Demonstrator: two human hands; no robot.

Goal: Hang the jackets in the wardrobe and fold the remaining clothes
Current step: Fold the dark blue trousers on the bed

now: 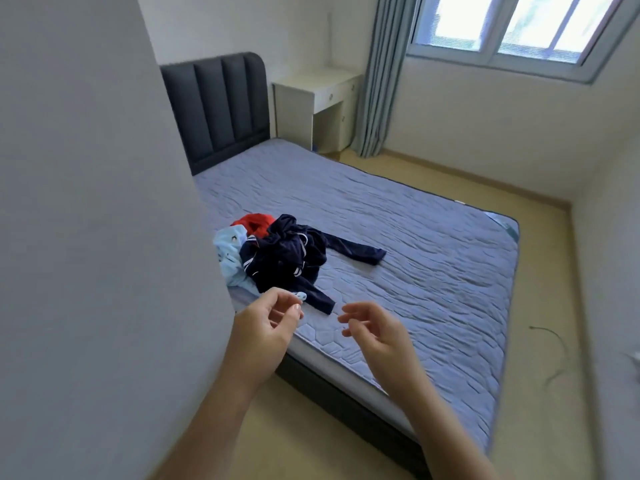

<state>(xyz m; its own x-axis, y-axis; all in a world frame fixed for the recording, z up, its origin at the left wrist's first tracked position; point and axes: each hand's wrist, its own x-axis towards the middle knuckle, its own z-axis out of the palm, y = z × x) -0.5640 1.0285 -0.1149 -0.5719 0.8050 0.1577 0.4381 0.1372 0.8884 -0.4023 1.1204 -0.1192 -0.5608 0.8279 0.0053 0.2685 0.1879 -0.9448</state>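
Head view looked down across a bed (433,244) with a blue-grey quilted cover, seen from near its foot corner. Both bare hands were raised side by side over that near edge, apart from each other and touching nothing. The left hand (268,320) had its fingers loosely curled, thumb close to the forefinger, with nothing visible between them. The right hand (374,329) was likewise slack and empty, its fingers bent gently toward the left one.

Clothes lay in a crumpled heap on the left part of the bed, just beyond the hands. A navy jacket (287,258) with thin white stripes was on top, one sleeve stretched out to the right and another trailing toward the near edge. A light blue garment (230,258) was bunched against its left side, partly under it, and a red garment (254,223) showed behind it at the far side of the heap.

A large pale surface (86,202) filled the left of the view; whether it was a wall or a wardrobe side could not be told. A dark padded headboard (218,105) stood at the far end, a small white bench (315,88) beside it, then a grey-blue curtain (377,81) and a window (519,26). A thin dark cable (557,341) lay on the floor (540,271) to the right.
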